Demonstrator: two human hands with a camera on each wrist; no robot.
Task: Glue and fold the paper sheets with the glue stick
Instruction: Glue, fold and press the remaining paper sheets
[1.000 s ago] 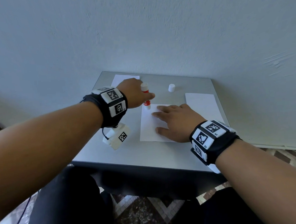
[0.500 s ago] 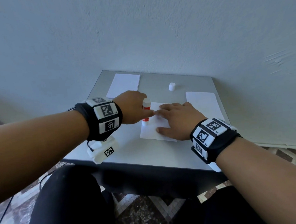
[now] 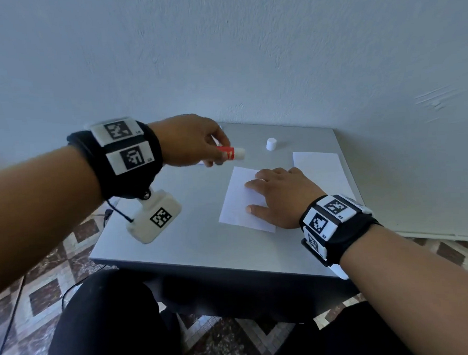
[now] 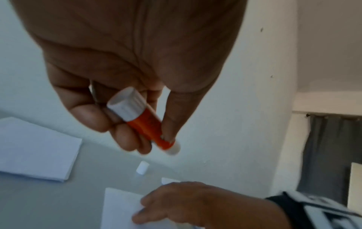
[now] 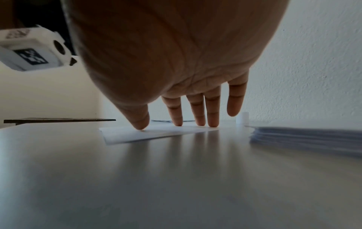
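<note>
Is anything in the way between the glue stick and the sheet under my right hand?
Partly. The glue stick hangs above the sheet; your right hand covers the sheet's right half, but its left half lies bare.

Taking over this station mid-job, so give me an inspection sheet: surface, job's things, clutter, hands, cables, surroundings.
Surface: grey table, against the wall.
Job's things: glue stick uncapped, held above the table; cap standing at the back; sheet flat at the centre; paper stack on the right; more paper at back left.
Clutter: nothing seen.
Hands: left hand grips the glue stick; right hand presses the sheet with straight fingers.
Cables: black cable on the floor at left.
Surroundings: pale wall, patterned tile floor.
</note>
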